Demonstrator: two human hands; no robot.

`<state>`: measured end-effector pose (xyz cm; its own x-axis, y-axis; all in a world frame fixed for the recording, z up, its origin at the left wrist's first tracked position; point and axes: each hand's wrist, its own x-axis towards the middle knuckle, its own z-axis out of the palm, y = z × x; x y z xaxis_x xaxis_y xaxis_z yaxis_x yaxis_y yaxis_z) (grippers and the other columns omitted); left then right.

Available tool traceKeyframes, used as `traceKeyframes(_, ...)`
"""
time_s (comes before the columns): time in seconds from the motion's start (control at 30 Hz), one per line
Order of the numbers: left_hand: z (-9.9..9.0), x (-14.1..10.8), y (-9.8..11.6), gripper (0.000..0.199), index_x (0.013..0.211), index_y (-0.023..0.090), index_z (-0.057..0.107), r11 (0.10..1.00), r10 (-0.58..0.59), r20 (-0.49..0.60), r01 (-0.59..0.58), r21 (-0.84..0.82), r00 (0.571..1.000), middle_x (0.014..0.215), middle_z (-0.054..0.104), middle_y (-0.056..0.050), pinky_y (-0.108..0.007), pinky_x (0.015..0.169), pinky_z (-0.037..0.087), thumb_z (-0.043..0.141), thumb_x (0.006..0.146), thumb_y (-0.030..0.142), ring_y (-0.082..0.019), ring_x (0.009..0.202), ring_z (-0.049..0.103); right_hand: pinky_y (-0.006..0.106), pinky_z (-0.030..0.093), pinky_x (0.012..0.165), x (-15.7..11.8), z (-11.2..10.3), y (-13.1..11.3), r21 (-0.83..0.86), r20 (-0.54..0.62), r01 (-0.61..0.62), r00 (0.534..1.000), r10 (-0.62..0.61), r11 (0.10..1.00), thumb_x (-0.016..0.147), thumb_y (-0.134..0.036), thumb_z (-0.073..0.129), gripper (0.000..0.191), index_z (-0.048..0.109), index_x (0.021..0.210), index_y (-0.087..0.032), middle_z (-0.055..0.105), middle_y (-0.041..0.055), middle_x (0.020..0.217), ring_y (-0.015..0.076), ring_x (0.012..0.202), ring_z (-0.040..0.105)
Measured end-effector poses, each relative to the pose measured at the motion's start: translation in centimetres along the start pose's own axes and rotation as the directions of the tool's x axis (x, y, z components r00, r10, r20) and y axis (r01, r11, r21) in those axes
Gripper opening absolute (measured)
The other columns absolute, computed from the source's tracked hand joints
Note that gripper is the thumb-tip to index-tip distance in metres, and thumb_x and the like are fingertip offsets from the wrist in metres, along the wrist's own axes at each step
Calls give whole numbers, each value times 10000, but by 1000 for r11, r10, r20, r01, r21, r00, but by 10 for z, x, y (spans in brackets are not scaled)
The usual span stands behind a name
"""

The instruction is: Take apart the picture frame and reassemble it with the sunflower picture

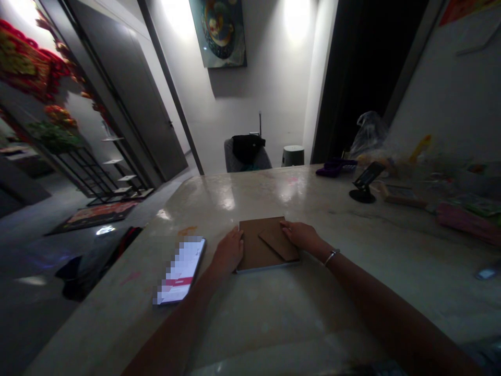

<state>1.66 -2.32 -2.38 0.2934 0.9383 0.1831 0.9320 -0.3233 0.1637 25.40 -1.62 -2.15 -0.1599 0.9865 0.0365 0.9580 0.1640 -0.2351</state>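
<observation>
A square brown notebook (250,248) lies flat on the table, with pale page edges along its near side. On its right half is a brown flap with a slanted edge (279,244); I cannot tell if it is a folded cover or a separate piece. My left hand (230,250) grips the notebook's left edge. My right hand (301,234), with a silver bracelet (332,257) at the wrist, pinches the flap near the top right corner. Left of my left forearm lies a phone (183,269) with a lit, partly blurred-out screen.
The glossy stone table (250,313) reaches forward to a chair (230,156) with black cloth (248,148). A black phone stand (366,185), a purple item (335,167), a plastic bag (370,136) and a pink cloth (465,222) lie along the right side.
</observation>
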Motion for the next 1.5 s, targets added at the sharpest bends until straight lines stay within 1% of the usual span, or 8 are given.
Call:
traceKeyframes(0.17, 1, 2, -1, 431, 1243, 58, 415, 999, 36, 28, -35, -9, 999, 1347, 413, -144, -312, 1031, 305, 298, 857, 210, -185, 1228, 399, 322, 440, 781, 2, 1, 5, 50, 21, -11, 1000, 10, 999, 885, -380, 307, 413, 454, 1258, -281, 622, 72, 1120, 218, 970, 597)
traceKeyframes(0.33, -4, 2, -6, 443, 1245, 90, 415, 998, 46, 87, -42, -48, 995, 1381, 366, -135, -346, 1044, 271, 321, 860, 289, -197, 1255, 361, 297, 359, 936, 3, -6, 27, 345, 119, 105, 981, -154, 933, 877, -370, 330, 443, 462, 1268, -208, 506, 67, 1279, 192, 1132, 490)
traceKeyframes(0.43, -11, 0, -11, 603, 1293, 129, 361, 994, 68, 171, -51, -98, 983, 1420, 292, -129, -383, 1048, 247, 433, 794, 459, -225, 1284, 308, 304, 386, 896, -1, -14, 40, 461, 249, 142, 927, -281, 876, 840, -378, 414, 505, 405, 1304, -177, 565, 77, 1193, 181, 1018, 544)
traceKeyframes(0.6, -23, -5, -18, 899, 1348, 136, 279, 985, 131, 308, -88, -149, 942, 1449, 186, -159, -402, 1042, 242, 558, 633, 603, -269, 1317, 219, 283, 408, 805, -10, -23, 45, 449, 408, 181, 830, -381, 875, 685, -401, 633, 883, 176, 1391, -133, 573, 71, 1039, 169, 893, 535)
traceKeyframes(0.77, -25, -7, -18, 978, 1371, 139, 234, 990, 97, 368, -53, -128, 925, 1451, 156, -172, -415, 1035, 250, 551, 603, 655, -292, 1324, 179, 285, 390, 826, -16, -23, 37, 389, 386, 180, 859, -337, 904, 568, -412, 723, 1032, 175, 1395, -126, 514, 107, 1089, 196, 943, 497)
traceKeyframes(1.17, -26, -7, -15, 981, 1383, 134, 197, 992, 76, 388, -32, -120, 918, 1458, 132, -170, -427, 1044, 220, 558, 615, 626, -295, 1329, 160, 272, 395, 746, -14, -22, 36, 390, 368, 206, 858, -357, 897, 598, -399, 709, 952, 231, 1383, -151, 534, 68, 969, 171, 837, 500)
traceKeyframes(1.33, -21, -7, -18, 994, 1383, 123, 195, 991, 81, 384, -33, -130, 920, 1451, 153, -177, -430, 1043, 216, 541, 616, 653, -297, 1330, 154, 244, 398, 666, -14, -23, 33, 402, 351, 205, 866, -357, 892, 695, -405, 622, 795, 285, 1363, -133, 570, 43, 871, 137, 726, 509)
traceKeyframes(1.5, -17, -7, -18, 905, 1368, 153, 245, 992, 75, 337, -34, -124, 939, 1436, 221, -165, -434, 1027, 245, 508, 656, 644, -295, 1316, 206, 264, 410, 680, -13, -17, 26, 359, 225, 156, 942, -248, 920, 810, -401, 460, 515, 443, 1282, -195, 635, 50, 869, 159, 741, 567)
